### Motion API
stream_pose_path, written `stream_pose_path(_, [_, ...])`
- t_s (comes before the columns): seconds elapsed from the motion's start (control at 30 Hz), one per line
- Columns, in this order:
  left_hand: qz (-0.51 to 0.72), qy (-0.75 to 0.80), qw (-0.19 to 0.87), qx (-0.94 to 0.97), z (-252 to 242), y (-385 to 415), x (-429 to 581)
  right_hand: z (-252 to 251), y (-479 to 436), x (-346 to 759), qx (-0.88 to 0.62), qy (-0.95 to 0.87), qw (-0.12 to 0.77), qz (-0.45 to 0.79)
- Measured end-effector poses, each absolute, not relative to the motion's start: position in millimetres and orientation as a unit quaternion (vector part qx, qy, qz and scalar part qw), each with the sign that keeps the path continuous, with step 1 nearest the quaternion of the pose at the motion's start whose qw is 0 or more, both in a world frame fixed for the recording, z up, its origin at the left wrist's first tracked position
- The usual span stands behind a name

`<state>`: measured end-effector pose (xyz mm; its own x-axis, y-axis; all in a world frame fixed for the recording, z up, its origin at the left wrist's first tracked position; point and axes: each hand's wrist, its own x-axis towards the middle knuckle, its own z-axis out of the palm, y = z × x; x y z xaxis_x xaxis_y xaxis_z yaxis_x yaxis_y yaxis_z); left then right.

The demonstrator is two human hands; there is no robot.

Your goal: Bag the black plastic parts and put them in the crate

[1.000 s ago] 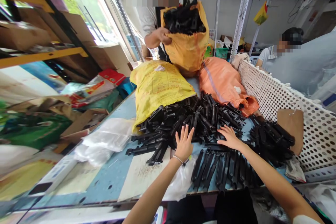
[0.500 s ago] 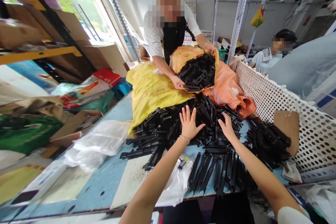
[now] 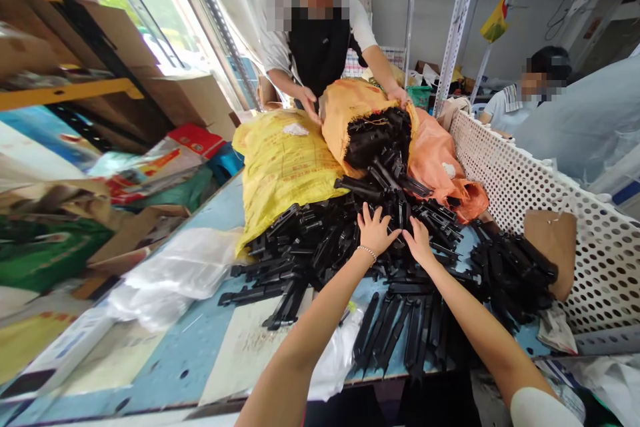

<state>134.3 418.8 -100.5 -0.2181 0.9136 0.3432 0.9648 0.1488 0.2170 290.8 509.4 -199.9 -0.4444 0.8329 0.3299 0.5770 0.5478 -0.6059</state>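
In the head view, the left hand (image 3: pixel 377 235) is reaching palm down over the heap of black parts (image 3: pixel 315 237), its fingers spreading wide, and a beaded bracelet (image 3: pixel 367 253) is circling its wrist. The right hand (image 3: pixel 420 242) is lying just beside it, fingers parted more narrowly, the tips of the 2 hands almost meeting; neither is visibly gripping a part, and I cannot tell how firmly they are pressing. The parts are covering the middle of the blue table (image 3: pixel 205 310), with a row (image 3: pixel 395 333) of them lining the near edge and another pile (image 3: pixel 513 273) sitting at the right. Behind the hands, 3 sacks are lying close together. The yellow sack (image 3: pixel 285 160) is carrying reddish printed lines, too blurred to read, and a pale patch. The amber sack (image 3: pixel 345 107) is facing forward with parts filling its mouth and lying below it; a co-worker (image 3: pixel 320 47) is holding its rim with 1 hand, the other resting beside or against it, and the black apron is showing a small pale mark, illegible. The orange sack (image 3: pixel 437 150) is leaning near the white basket (image 3: pixel 530 180). At the left, the red packaging (image 3: pixel 197 140) and the green bag (image 3: pixel 45 257) are bearing print or marks that I cannot read. Clear plastic (image 3: pixel 185 267) is lying on the table.
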Motion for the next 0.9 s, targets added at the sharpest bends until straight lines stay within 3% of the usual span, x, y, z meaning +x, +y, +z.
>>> stream_pose_path(0.17, [-0.207,-0.737,0.05,-0.641,-90.0,432.8,124.4,-198.4,511.2,304.2,-0.405,-0.834,0.303,0.22])
stream_pose_path(0.33, [-0.229,-0.702,0.125,-0.662,-75.1,455.2,103.1,-189.4,509.4,326.9,-0.388,-0.822,0.335,0.247])
stream_pose_path(0.57, [-0.238,-0.78,0.155,-0.558,-50.5,503.3,75.7,-159.4,546.0,325.9,-0.451,-0.774,0.335,0.291])
stream_pose_path(0.73, [-0.283,-0.786,0.188,-0.516,-54.9,531.5,69.0,-124.9,594.8,307.1,-0.55,-0.744,0.263,0.275])
stream_pose_path(0.9, [-0.275,-0.792,0.146,-0.526,-50.9,526.6,75.1,-96.2,621.6,308.3,-0.566,-0.762,0.153,0.275])
